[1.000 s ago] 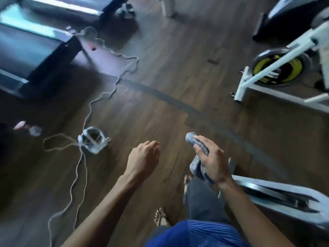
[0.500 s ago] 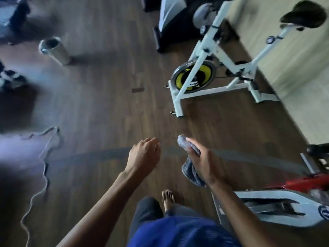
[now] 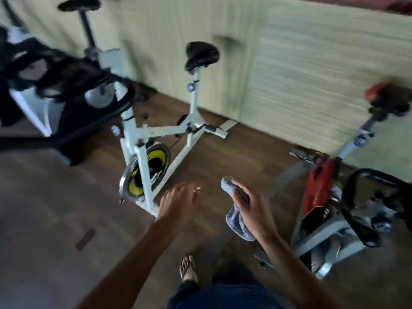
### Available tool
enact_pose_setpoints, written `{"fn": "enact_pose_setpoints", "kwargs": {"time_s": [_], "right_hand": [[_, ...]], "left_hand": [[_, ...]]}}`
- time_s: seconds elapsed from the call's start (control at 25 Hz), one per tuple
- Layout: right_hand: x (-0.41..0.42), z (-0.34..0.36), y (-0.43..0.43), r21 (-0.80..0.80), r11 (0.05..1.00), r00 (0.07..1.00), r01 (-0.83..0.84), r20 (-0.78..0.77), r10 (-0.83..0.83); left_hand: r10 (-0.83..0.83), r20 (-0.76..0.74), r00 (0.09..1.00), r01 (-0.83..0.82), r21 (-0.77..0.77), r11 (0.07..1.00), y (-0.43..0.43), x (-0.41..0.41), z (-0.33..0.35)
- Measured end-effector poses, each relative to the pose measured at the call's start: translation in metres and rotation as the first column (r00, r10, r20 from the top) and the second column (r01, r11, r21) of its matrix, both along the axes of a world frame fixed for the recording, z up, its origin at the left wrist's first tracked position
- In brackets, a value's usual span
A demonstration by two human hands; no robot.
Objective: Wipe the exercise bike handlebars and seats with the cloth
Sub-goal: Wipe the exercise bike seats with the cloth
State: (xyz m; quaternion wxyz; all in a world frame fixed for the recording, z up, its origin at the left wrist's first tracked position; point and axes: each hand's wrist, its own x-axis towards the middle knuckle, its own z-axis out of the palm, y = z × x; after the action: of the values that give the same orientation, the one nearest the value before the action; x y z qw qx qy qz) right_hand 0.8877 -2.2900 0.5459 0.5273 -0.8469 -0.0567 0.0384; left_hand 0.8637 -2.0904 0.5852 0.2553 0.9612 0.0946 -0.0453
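My right hand grips a grey cloth, bunched so that it sticks out above and below my fingers. My left hand hangs free beside it with loose fingers, holding nothing. Ahead stands a white exercise bike with a yellow flywheel, a black seat and black handlebars at the left. To the right is a red and grey bike with a black handlebar loop and a red and black seat. Both hands are clear of the bikes.
A third black seat on a post shows at the top left behind dark equipment. A pale wall runs behind the bikes. Dark wood floor spreads to the left. My bare foot is below.
The view has swung right and up: the treadmill and cord are gone, and both bikes and the wall now fill it. My left fingers have loosened. The cloth stays in my right hand.
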Motion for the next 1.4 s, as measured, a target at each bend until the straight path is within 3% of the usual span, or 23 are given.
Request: {"fn": "enact_pose_setpoints", "kwargs": {"time_s": [0.16, 0.32, 0.48, 0.64, 0.8, 0.96, 1.04, 1.16, 1.28, 1.4], "right_hand": [[0.056, -0.006, -0.015, -0.014, 0.954, 0.952, 0.301, -0.057, -0.301], [0.123, -0.030, -0.051, 0.059, 0.856, 0.857, 0.514, -0.086, -0.508], [0.216, -0.052, -0.103, 0.104, 0.703, 0.711, 0.703, -0.091, -0.697], [0.310, -0.059, -0.168, 0.077, 0.486, 0.492, 0.870, -0.125, -0.861], [0.386, -0.048, -0.217, 0.063, 0.315, 0.320, 0.947, -0.109, -0.941], [0.468, -0.047, -0.250, 0.022, 0.179, 0.181, 0.984, -0.081, -0.980], [0.512, -0.060, -0.266, -0.009, 0.048, 0.047, 0.999, -0.048, -0.998], [0.562, -0.072, -0.289, -0.014, -0.131, -0.131, 0.991, -0.026, -0.991], [0.595, -0.088, -0.321, -0.008, -0.247, -0.247, 0.969, 0.009, -0.969], [0.618, -0.112, -0.370, -0.022, -0.344, -0.338, 0.939, 0.134, -0.932]], "left_hand": [[-0.282, -0.006, 0.959, 0.282, -0.005, 0.959, -0.020, 0.114, 0.003], [-0.507, 0.002, 0.862, 0.507, 0.000, 0.862, -0.078, 0.226, -0.007], [-0.657, 0.017, 0.753, 0.657, -0.052, 0.752, -0.160, 0.348, -0.028], [-0.780, 0.028, 0.625, 0.779, -0.085, 0.621, -0.252, 0.462, -0.045], [-0.876, 0.027, 0.481, 0.873, -0.107, 0.476, -0.327, 0.549, -0.036], [-0.962, 0.027, 0.273, 0.960, -0.079, 0.270, -0.389, 0.644, -0.037], [-0.992, 0.002, 0.130, 0.989, -0.074, 0.130, -0.422, 0.695, -0.052], [-1.000, -0.021, -0.014, 0.996, -0.085, -0.012, -0.468, 0.750, -0.070], [-0.994, -0.016, -0.109, 0.990, -0.090, -0.107, -0.516, 0.788, -0.094], [-0.984, 0.089, -0.155, 0.982, -0.096, -0.163, -0.570, 0.807, -0.127]]}}
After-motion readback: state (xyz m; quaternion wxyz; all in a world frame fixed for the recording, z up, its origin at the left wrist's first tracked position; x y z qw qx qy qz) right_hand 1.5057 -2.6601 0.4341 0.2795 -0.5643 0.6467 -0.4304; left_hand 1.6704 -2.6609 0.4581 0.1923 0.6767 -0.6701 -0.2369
